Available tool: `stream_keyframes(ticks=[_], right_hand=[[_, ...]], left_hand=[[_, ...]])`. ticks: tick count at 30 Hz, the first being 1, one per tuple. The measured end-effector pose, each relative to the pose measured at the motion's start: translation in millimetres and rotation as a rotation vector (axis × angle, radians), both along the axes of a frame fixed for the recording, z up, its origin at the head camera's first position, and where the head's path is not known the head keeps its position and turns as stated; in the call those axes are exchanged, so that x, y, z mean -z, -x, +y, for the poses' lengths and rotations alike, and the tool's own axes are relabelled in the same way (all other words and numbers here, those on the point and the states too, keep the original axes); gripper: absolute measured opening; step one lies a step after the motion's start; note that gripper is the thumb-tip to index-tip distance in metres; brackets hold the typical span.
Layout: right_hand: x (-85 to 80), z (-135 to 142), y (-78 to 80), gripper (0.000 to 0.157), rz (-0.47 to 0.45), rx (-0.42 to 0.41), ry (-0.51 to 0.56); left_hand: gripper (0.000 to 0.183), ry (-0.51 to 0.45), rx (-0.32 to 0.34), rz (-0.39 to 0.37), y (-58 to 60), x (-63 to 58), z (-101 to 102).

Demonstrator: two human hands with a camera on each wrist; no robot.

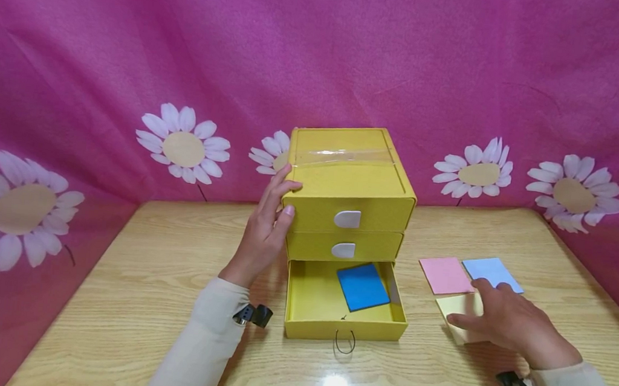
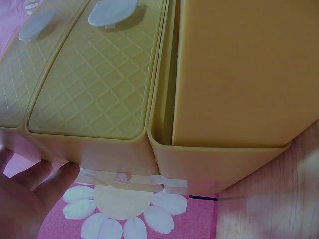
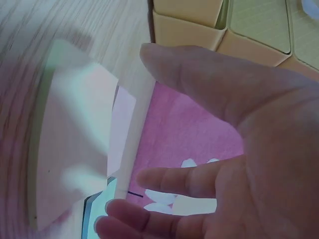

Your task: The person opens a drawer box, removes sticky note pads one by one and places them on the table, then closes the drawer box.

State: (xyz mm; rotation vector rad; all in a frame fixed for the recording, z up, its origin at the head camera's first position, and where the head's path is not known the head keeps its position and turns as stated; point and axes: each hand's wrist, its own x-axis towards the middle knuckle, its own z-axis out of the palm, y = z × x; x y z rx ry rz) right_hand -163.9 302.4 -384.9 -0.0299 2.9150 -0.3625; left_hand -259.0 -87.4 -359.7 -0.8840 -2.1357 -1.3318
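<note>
A yellow three-tier drawer box [image 1: 351, 178] stands on the table with its bottom drawer [image 1: 307, 293] pulled out. In that drawer lies a dark blue sticky note pad [image 1: 363, 287], turned at an angle. My left hand [image 1: 262, 238] rests against the box's upper left side, fingertips on its edge; the left wrist view shows those fingers [image 2: 57, 181] along the side wall. Over the pale yellow sticky note pad [image 1: 455, 307] is my right hand [image 1: 514, 324], thumb and fingers spread. The right wrist view shows the yellow pad [image 3: 75, 144] apart from the fingers, with nothing between them.
A pink pad [image 1: 447, 275] and a light blue pad [image 1: 491, 271] lie just beyond the yellow one, right of the box. White tabs [image 1: 347, 219] mark the upper two drawers, and a thin loop handle [image 1: 345, 342] hangs from the bottom one. A magenta flowered cloth [image 1: 321, 48] hangs behind.
</note>
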Motion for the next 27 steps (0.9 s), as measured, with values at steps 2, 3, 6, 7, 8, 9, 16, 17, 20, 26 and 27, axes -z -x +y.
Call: stream_keyframes(ticks=[2,3,6,7,8,9,16,17,20,26,27], right_hand=[[-1.6,-3,0.0,0.101,-0.007,0.005,-0.001],[-2.4,-4,0.0,0.1,-0.008,0.005,-0.002],[-4.6,-8,-1.3,0.1,0.003,0.009,-0.003],[-4.9,-9,-1.8,0.1,0.013,0.007,-0.002],[-5.3,-10,-2.5,0.099,0.021,0.005,0.0],[-5.5,-11,-3.2,0.098,0.032,0.002,0.001],[-7.9,-20,-7.2,0.094,0.062,-0.019,0.026],[-8.2,-22,-7.7,0.093,0.064,-0.025,0.032],[-9.3,-26,-9.0,0.09,0.076,-0.038,0.048],[-10.4,-34,-11.0,0.082,0.118,-0.056,0.06],[-10.3,-35,-11.3,0.081,0.125,-0.06,0.059]], left_hand=[[0.039,0.002,-0.002,0.004,0.0,0.0,0],[0.039,0.004,-0.004,0.006,-0.3,-0.2,0],[0.039,0.011,-0.011,0.011,0.0,0.3,-1],[0.039,0.013,-0.012,0.012,0.2,0.6,-1],[0.039,0.014,-0.013,0.013,0.2,0.9,-1],[0.039,0.016,-0.014,0.014,0.3,1.0,-1],[0.04,0.018,-0.013,0.012,-0.7,0.9,0],[0.04,0.016,-0.012,0.011,-0.9,0.8,0],[0.04,0.014,-0.012,0.001,-1.0,0.8,0],[0.039,0.02,-0.018,-0.036,-5.7,-4.7,1],[0.038,0.02,-0.018,-0.04,-9.4,-8.6,2]])
